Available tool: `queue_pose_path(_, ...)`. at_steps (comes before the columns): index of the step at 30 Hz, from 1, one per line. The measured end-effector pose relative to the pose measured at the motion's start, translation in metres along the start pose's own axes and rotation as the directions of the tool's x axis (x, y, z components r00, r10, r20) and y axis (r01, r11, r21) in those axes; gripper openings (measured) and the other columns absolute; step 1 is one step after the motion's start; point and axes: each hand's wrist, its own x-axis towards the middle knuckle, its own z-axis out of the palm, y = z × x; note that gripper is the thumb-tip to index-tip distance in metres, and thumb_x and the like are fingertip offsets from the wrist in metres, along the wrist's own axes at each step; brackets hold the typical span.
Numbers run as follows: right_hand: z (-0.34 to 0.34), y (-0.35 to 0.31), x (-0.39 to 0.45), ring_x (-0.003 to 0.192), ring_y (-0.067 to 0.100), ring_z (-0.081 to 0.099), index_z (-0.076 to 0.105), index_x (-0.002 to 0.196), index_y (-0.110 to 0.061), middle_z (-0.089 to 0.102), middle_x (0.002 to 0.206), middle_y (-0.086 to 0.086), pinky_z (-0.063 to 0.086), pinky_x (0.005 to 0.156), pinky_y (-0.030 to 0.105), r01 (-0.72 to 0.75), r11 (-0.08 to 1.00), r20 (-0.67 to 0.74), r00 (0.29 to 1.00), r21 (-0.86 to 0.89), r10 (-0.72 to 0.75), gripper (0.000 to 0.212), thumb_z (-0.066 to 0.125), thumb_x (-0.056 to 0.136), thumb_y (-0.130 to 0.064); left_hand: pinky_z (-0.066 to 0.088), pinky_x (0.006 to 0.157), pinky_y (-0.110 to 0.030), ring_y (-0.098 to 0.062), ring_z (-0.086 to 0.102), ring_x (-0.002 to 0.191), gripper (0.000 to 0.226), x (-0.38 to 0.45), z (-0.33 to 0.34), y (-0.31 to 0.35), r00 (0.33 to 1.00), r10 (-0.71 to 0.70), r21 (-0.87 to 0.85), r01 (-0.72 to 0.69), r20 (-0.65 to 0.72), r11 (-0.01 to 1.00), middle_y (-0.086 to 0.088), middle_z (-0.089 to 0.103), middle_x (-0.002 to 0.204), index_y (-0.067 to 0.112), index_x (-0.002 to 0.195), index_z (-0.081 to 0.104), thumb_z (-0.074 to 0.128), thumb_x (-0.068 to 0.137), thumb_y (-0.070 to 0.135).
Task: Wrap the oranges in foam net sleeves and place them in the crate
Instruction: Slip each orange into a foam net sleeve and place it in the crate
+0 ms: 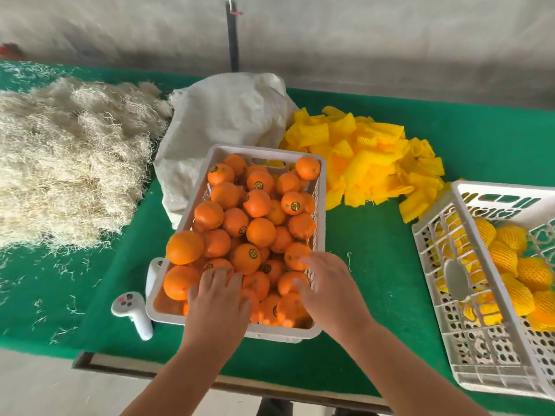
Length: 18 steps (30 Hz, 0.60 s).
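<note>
A white plastic crate (320,187) in the middle of the table is heaped with bare oranges (261,232). My left hand (217,304) lies over the oranges at the crate's near end, its fingers spread on the fruit. My right hand (329,286) reaches in from the right, fingertips touching oranges by the crate's right wall. Neither hand visibly holds anything. A pile of yellow foam net sleeves (369,157) lies behind and right of this crate. At the right edge a second white crate (474,340), tilted, contains wrapped oranges (510,265).
The table has a green felt top (375,265). A large heap of pale wood wool (66,163) covers its left side. A crumpled white sack (222,115) lies behind the middle crate. A white controller (133,313) rests left of that crate near the front edge.
</note>
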Motion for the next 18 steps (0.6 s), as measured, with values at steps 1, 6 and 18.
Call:
queue_pose_path(1, 0.008, -0.002, 0.000, 0.153, 0.013, 0.029, 0.055, 0.146, -0.029, 0.050, 0.154, -0.009, 0.016, 0.123, 0.025, 0.021, 0.999, 0.011, 1.000, -0.024, -0.021, 0.046, 0.060, 0.103, -0.043, 0.047, 0.102, -0.050, -0.028, 0.049, 0.131, 0.033, -0.002, 0.001, -0.004, 1.000, -0.006, -0.028, 0.005, -0.011, 1.000, -0.002, 0.057, 0.137, 0.022, 0.125, 0.068, 0.071, 0.095, 0.034)
queue_pose_path(6, 0.035, 0.008, -0.009, 0.161, 0.013, -0.019, 0.045, 0.154, -0.027, 0.026, 0.171, -0.005, 0.007, 0.128, 0.034, 0.076, 0.994, 0.075, 0.995, -0.076, -0.071, 0.051, 0.052, 0.105, -0.040, 0.051, 0.104, -0.051, -0.032, 0.046, 0.131, 0.040, -0.005, 0.009, -0.010, 0.997, -0.019, -0.155, 0.007, -0.078, 0.988, -0.006, 0.053, 0.141, 0.017, 0.132, 0.064, 0.073, 0.094, 0.023)
queue_pose_path(18, 0.033, 0.006, -0.025, 0.159, 0.013, -0.019, 0.060, 0.132, -0.023, 0.042, 0.163, 0.005, -0.007, 0.127, 0.033, 0.152, 0.986, 0.106, 0.984, -0.074, -0.144, 0.038, 0.038, 0.108, -0.043, 0.050, 0.100, -0.043, -0.026, 0.045, 0.127, 0.038, -0.006, 0.011, 0.009, 0.978, -0.044, -0.338, -0.028, -0.204, 0.941, -0.003, 0.056, 0.130, 0.012, 0.129, 0.065, 0.074, 0.092, 0.017)
